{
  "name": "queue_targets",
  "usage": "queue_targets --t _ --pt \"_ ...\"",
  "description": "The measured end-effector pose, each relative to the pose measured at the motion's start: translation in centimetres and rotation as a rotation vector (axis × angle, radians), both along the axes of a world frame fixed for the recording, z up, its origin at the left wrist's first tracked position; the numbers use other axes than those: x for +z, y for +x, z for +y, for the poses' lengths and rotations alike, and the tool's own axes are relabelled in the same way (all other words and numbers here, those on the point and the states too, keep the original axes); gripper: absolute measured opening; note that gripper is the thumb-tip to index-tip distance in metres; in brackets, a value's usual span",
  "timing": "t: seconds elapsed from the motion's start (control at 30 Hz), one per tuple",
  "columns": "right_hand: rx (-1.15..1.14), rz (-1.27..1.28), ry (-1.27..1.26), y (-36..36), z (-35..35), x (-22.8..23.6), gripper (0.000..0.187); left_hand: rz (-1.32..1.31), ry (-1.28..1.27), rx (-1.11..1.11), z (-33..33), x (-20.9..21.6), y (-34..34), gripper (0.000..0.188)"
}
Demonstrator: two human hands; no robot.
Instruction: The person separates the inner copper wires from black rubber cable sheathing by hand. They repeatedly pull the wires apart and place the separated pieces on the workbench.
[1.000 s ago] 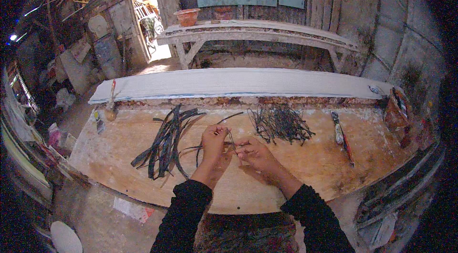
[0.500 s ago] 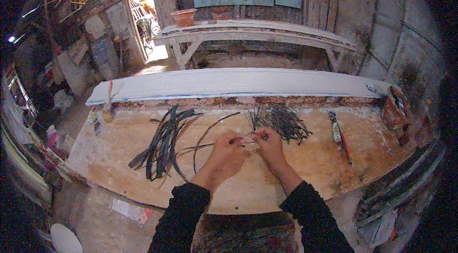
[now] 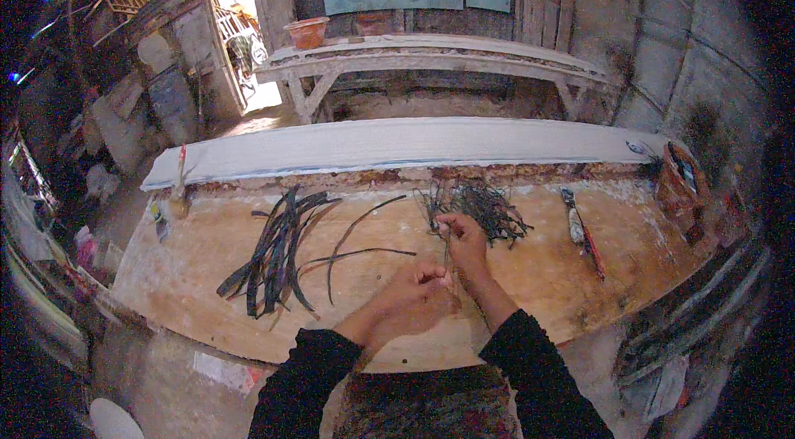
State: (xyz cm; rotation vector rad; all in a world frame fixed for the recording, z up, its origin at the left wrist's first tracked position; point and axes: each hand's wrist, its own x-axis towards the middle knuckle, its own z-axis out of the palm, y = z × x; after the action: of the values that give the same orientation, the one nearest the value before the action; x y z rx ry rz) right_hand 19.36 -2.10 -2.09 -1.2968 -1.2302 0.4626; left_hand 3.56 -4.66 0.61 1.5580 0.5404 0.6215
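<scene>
In front of me, over the middle of the wooden board (image 3: 248, 331), a thin dark strip (image 3: 448, 255) runs almost straight between my two hands. My right hand (image 3: 468, 247) pinches its far end, close to a tangled pile of narrow black strips (image 3: 494, 211). Lower and nearer to me, my left hand (image 3: 414, 294) has its fingers closed at the strip's near end. To the left of that hand lie a curved loose strip (image 3: 339, 247) and a straighter loose strip (image 3: 373, 251). Farther left is a heap of wider black strips (image 3: 277, 253).
A long white-covered ledge (image 3: 397, 145) runs along the board's far side. At right lie a dark-and-silver tool (image 3: 571, 215), a slim red tool (image 3: 593, 253) and a reddish-brown bag-like container (image 3: 681, 178). A brush (image 3: 180, 182) stands at left. Behind, a bench (image 3: 431, 58) carries an orange pot (image 3: 307, 33).
My hands, close together before, have drawn apart: the left came down toward me and a little right, the right went slightly away. The strip now stretches lengthwise between them.
</scene>
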Motion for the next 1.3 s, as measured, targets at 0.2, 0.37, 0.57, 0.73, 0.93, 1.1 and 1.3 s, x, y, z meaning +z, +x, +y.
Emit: queue_targets --t 0.2,0.37,0.57,0.73,0.93,1.1,1.3 --pt "0.050 0.057 -0.051 0.6 0.6 -0.3 0.011 0.030 0.166 0.030 0.2 -1.8 0.1 0.018" --pt "-0.030 -0.032 0.097 0.9 0.8 0.0 0.012 0.029 0.101 0.120 1.3 0.2 -0.5 0.020" --pt "-0.126 -0.453 0.193 1.9 0.6 0.2 0.014 -0.363 -0.225 0.497 6.0 -4.1 -2.6 0.018" --pt "0.205 -0.277 -0.158 -0.8 -1.9 2.8 0.020 -0.343 -0.328 0.692 7.3 -2.7 -4.9 0.017" --pt "0.491 -0.567 -0.112 -1.8 -3.1 2.4 0.021 -0.389 -0.322 0.831 4.5 0.9 -3.9 0.016" --pt "0.460 -0.661 -0.159 -3.2 -4.3 3.6 0.021 0.044 0.144 0.870 7.9 -1.5 -6.5 0.021" --pt "0.448 -0.634 -0.167 -4.0 -5.0 4.2 0.021 -0.015 0.117 0.858 8.6 -2.8 -7.2 0.021"
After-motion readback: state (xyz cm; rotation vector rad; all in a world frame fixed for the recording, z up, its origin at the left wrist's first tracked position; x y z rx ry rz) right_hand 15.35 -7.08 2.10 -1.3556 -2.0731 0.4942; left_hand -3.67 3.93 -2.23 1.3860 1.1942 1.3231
